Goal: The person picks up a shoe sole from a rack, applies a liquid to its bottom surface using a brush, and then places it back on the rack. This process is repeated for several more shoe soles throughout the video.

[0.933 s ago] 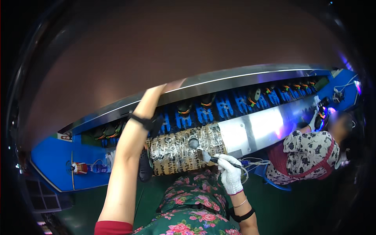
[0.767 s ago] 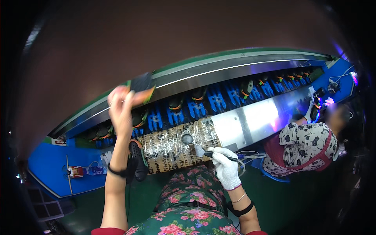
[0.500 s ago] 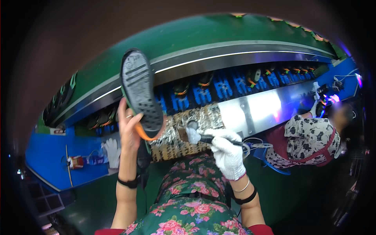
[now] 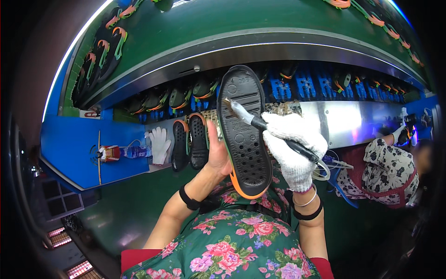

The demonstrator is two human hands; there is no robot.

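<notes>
My bare left hand grips a black shoe sole by its left edge, fingers mostly hidden behind it. The sole stands upright, its grooved and pitted face toward me, with orange and green along the rim. In a white knitted glove, my right hand closes around a brush with a black handle and a thin clear tube. The bristles lie over the upper left of the sole and seem to touch it. Two more black soles with orange rims stand left of my left hand.
Behind the sole runs a metal ledge below a green belt carrying more soles. Blue racks hold several shoe parts. A white glove and a bottle lie on the left. A co-worker is at the right.
Both hands have moved right in view and the brush has come onto the sole. The sole's face looked pale and glossy before, now dark; whether it is the same one, I cannot tell.
</notes>
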